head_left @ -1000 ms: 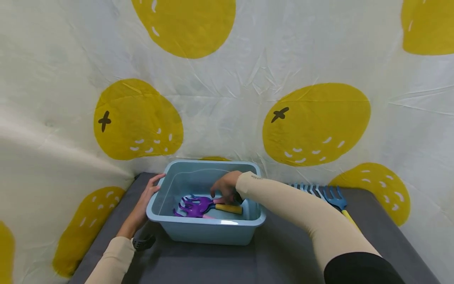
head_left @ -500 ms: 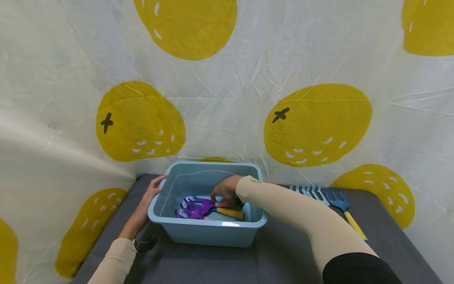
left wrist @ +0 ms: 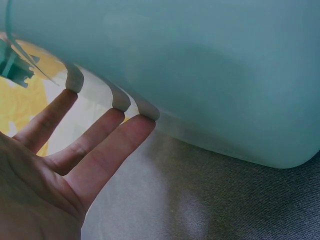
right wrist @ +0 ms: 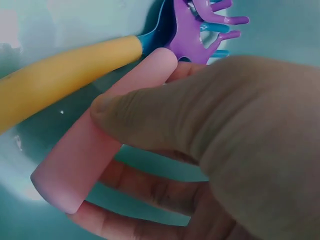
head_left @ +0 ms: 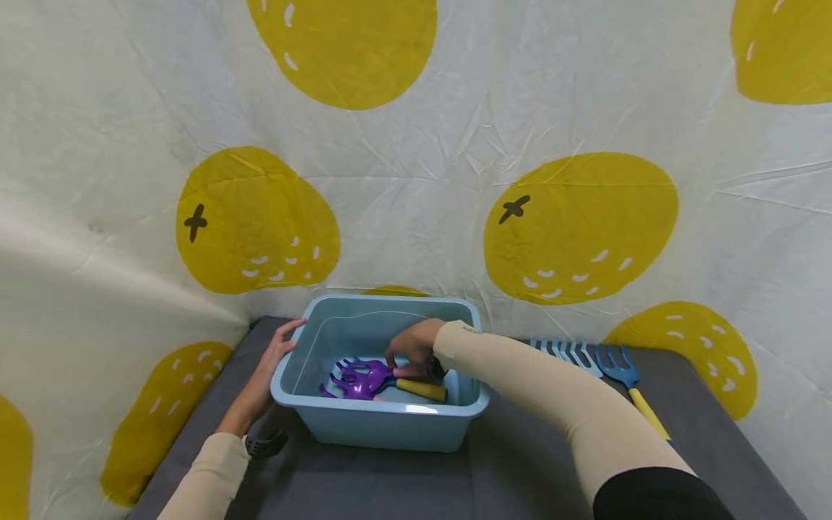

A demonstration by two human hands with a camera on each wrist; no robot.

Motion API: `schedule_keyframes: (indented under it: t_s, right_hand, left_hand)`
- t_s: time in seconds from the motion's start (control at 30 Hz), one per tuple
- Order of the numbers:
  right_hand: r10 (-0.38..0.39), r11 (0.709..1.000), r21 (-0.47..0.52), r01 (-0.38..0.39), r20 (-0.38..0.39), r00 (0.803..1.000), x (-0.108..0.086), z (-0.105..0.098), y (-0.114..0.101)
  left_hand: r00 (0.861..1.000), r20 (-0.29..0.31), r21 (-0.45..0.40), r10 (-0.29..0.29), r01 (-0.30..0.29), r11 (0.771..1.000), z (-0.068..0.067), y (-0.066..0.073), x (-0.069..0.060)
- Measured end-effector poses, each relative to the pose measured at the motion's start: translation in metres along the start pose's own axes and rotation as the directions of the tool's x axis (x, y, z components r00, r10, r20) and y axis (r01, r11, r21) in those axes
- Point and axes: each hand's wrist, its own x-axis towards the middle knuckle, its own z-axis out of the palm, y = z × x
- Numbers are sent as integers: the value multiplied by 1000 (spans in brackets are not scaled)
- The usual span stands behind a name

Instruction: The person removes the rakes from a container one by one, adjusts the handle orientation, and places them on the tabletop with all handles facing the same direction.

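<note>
While the left hand (head_left: 268,362) rests straight fingers against the left rim of the tub (head_left: 383,427), the right hand (head_left: 413,345) reaches inside and grips the pink handle (right wrist: 75,162) of a purple rake (right wrist: 189,31) between thumb and fingers. That rake is down inside the tub, its handle just beside a yellow handle (right wrist: 70,72); a blue fork (head_left: 625,374) lies on the table (head_left: 390,485) to the right.

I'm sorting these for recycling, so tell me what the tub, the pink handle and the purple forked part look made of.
Tub: likely plastic, smooth with a sheen; rounded shape, bright glint.
Pink handle: smooth, satin; painted wood or plastic, since no grain shows.
Purple forked part: glossy, with small highlights; plastic or coated metal, can't tell.
</note>
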Motion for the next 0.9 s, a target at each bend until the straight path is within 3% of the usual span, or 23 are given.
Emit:
schedule_keyframes:
  t_s: [0.27, 0.9]
  right_hand:
    - [-47, 994, -99, 40, -73, 996, -7, -2, -3]
    - [-27, 999, -22, 24, -119, 993, -11, -5, -6]
  left_hand:
    - [1000, 1, 10, -6, 6, 1000, -1, 2, -1]
    - [1000, -2, 4, -8, 8, 1000, 0, 0, 1]
